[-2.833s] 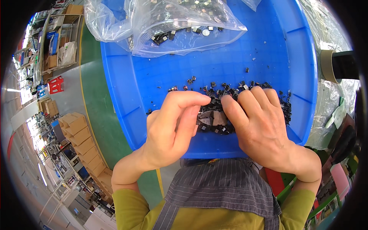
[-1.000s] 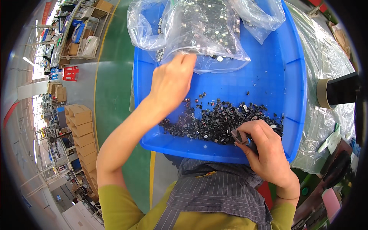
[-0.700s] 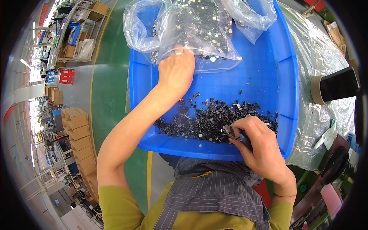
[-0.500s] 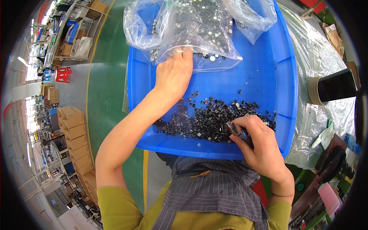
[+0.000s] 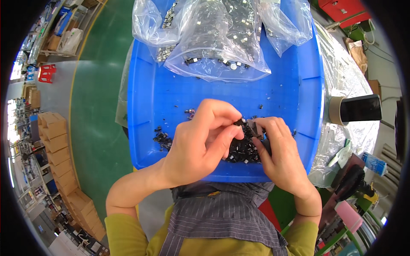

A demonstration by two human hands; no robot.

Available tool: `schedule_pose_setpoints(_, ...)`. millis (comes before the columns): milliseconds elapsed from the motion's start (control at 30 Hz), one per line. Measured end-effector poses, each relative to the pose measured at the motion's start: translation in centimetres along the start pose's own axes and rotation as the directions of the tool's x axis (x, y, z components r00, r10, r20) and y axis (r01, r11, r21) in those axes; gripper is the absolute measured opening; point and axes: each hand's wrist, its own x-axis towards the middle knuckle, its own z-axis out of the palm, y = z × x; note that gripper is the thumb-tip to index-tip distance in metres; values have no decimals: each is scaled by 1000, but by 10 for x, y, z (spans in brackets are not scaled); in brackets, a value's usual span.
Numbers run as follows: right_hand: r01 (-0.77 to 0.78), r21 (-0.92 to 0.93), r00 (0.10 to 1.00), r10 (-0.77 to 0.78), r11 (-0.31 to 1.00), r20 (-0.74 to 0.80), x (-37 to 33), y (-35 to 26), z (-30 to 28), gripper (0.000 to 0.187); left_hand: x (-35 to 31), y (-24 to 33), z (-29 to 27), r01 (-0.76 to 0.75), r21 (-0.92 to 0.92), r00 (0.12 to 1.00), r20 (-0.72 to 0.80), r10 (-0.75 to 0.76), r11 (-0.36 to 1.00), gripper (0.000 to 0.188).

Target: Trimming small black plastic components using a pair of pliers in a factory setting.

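My left hand point(image 5: 194, 145) is closed in a pinch on a small black part point(image 5: 239, 122), held just above the blue tray point(image 5: 286, 91). Close beside it, my right hand point(image 5: 279, 155) grips small pliers point(image 5: 257, 129); their metal jaws are near the black part, and whether they touch it I cannot tell. The handle, dark with a bit of blue, is mostly hidden in my palm. Below both hands lies a heap of small black parts point(image 5: 243, 151), partly covered by my left hand. At the tray's far end rests a clear zip bag point(image 5: 213, 30) holding many more such parts.
More clear plastic point(image 5: 292, 25) lies at the tray's far right. Outside the tray on the right are a roll of tape point(image 5: 336, 111), a black phone-like slab point(image 5: 362, 108) and a white-and-green tool point(image 5: 340, 154) on plastic sheeting. Cardboard boxes point(image 5: 57, 145) stand off left.
My left hand has come out of the bag and back toward me, now pinching a small black part beside the pliers. The right hand stays near the heap. The view has shifted slightly.
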Motion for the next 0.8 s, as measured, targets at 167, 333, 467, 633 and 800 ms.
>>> schedule_pose_setpoints(167,-6,39,998,4,999,63,2,-3,3,38,5,-6,2,-200,286,979,19,203,937,32)
schedule_pose_setpoints(333,-160,142,976,135,977,171,2,-5,3,39,4,-8,-1,-207,345,978,54,201,915,36)
schedule_pose_setpoints(467,-208,142,964,179,968,194,3,-8,1,37,4,-5,-2,-193,368,981,77,177,910,37)
schedule_pose_setpoints(633,-194,144,968,166,970,190,2,-7,1,38,3,-5,-2,-176,364,984,89,154,915,38)
schedule_pose_setpoints(800,-198,149,966,168,969,195,2,-6,1,38,3,-6,-2,-164,363,985,111,132,917,36)
